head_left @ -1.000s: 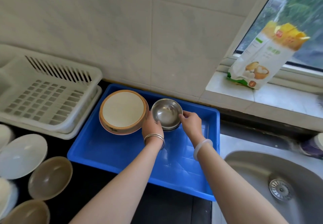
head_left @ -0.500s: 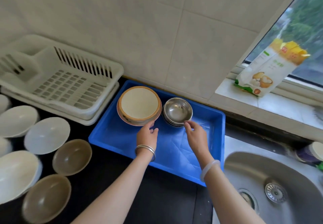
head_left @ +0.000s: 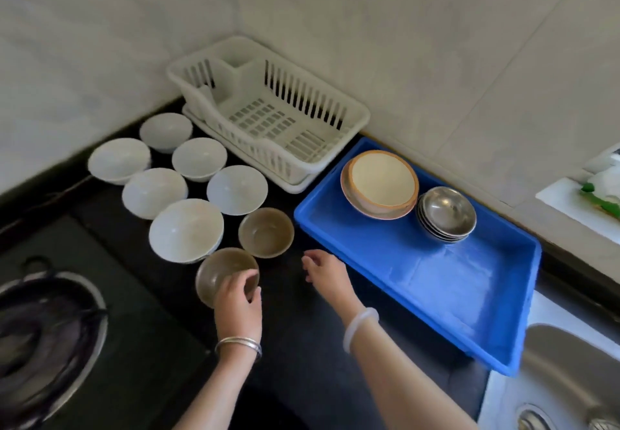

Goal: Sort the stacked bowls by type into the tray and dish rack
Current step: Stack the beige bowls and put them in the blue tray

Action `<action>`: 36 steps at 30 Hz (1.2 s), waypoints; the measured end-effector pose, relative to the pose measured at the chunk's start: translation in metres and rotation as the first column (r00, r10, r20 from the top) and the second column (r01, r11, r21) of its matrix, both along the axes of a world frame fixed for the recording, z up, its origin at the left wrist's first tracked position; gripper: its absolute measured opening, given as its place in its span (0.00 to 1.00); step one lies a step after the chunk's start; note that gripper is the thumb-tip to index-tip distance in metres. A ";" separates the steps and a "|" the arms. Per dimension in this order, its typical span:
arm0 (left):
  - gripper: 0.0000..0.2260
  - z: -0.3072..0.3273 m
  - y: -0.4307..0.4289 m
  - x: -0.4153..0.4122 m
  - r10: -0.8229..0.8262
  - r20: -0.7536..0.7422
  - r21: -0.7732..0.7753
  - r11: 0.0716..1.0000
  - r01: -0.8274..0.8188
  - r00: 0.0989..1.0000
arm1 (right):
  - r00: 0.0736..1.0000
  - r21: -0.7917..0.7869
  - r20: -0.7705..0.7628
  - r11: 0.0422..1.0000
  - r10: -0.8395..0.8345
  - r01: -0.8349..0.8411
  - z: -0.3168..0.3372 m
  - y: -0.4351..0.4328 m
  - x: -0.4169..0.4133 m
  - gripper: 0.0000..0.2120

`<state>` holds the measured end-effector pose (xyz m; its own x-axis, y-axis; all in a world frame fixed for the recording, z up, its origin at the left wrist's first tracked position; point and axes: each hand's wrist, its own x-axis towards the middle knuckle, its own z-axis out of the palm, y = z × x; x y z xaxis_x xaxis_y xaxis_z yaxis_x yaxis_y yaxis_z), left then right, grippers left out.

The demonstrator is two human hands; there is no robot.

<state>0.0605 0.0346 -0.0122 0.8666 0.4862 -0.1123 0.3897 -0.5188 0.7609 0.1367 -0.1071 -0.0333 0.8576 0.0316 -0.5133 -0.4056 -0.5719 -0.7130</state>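
Two brown bowls stand on the black counter. My left hand point(head_left: 239, 298) has its fingers curled over the right rim of the nearer brown bowl point(head_left: 216, 277), which rests on the counter. The other brown bowl point(head_left: 266, 232) stands just behind it. My right hand point(head_left: 324, 272) hovers open between that bowl and the blue tray point(head_left: 422, 278). At the tray's far end sit a stack of orange-rimmed cream bowls point(head_left: 380, 183) and a stack of steel bowls point(head_left: 448, 212). Several white bowls point(head_left: 186, 229) stand left of the brown ones. The white dish rack point(head_left: 268, 120) holds nothing.
A gas burner with a dark pan support point(head_left: 43, 335) is at the lower left. A steel sink point(head_left: 570, 379) lies at the lower right, beyond the tray. A bag point(head_left: 604, 191) rests on the window sill at the right edge.
Both hands have left the steel bowls in the tray and swung left over the counter. My left hand now rests on the near brown bowl. The view has turned left.
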 end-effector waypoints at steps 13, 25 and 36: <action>0.26 -0.032 0.060 -0.019 0.343 -0.166 -0.288 0.880 -0.378 0.925 | 0.911 0.264 -0.213 0.877 -0.353 0.401 -0.005 0.054 0.028 0.10; 0.17 -0.045 0.073 -0.017 0.318 -0.200 -0.529 0.761 -0.375 0.927 | 0.995 0.154 -0.015 0.983 -0.101 0.102 0.036 0.057 -0.012 0.08; 0.15 -0.047 0.079 -0.012 0.405 -0.235 -0.651 0.609 -0.452 0.884 | 0.998 -0.015 -0.041 0.999 0.051 -0.052 0.017 0.089 -0.017 0.04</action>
<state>0.0486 0.1139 -0.0590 0.5593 0.5703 -0.6016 0.4873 0.3608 0.7952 0.1196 -0.0185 -0.0167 0.8337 0.0665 -0.5483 -0.4038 -0.6039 -0.6872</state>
